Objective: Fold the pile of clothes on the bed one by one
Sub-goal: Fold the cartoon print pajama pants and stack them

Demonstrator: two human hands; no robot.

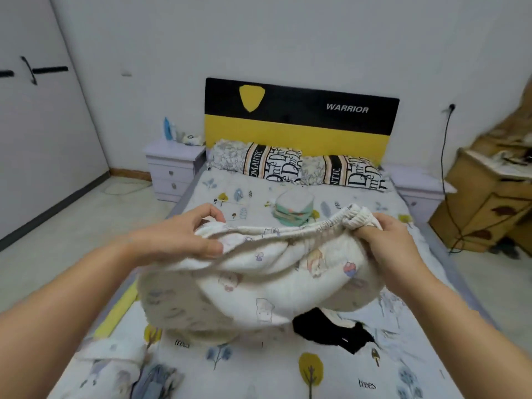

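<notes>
I hold a cream garment with small cartoon prints (pixel 259 283) up over the bed (pixel 288 370). Its elastic waistband stretches between my hands. My left hand (pixel 184 234) pinches the waistband's left end, and my right hand (pixel 385 240) grips the bunched right end. The rest of the cloth hangs down in loose folds. Under it a black garment (pixel 331 332) lies on the sheet. More unfolded clothes (pixel 129 372), pale and blue-grey, sit at the near left corner. A small stack of folded clothes (pixel 293 210) rests further up the bed, before the pillows.
Two patterned pillows (pixel 273 165) lean on a black and yellow headboard (pixel 299 122). A white nightstand (pixel 172 165) stands left of the bed, another nightstand (pixel 417 188) right. A wooden cabinet (pixel 489 197) and a black cable (pixel 444 168) are at far right.
</notes>
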